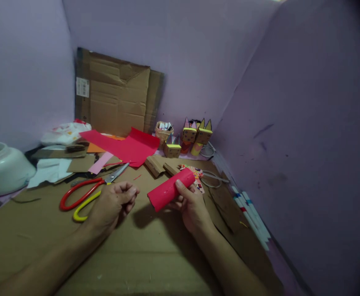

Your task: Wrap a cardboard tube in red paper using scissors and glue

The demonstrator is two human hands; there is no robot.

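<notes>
My right hand (192, 203) holds a red paper-covered tube (170, 189), thumb on top and fingers beneath. The tube slants up to the right above the cardboard sheet. To its left, my left hand (118, 203) is closed, thumb pressed against the curled fingers; what it pinches, if anything, is too small to name. Scissors with red handles (79, 195) lie just beyond that hand, and a yellow handle (86, 205) shows partly behind my left wrist. Red paper (137, 146) and a pink strip (100, 162) lie farther back.
Cardboard (115, 94) leans on the back wall. Small cardboard figures with pointed ears (203, 135) stand near a basket (164, 132) at the back. A white ceramic bowl (5, 170) is at left. White markers (254, 218) line the right edge, near a clear tape ring (212, 179).
</notes>
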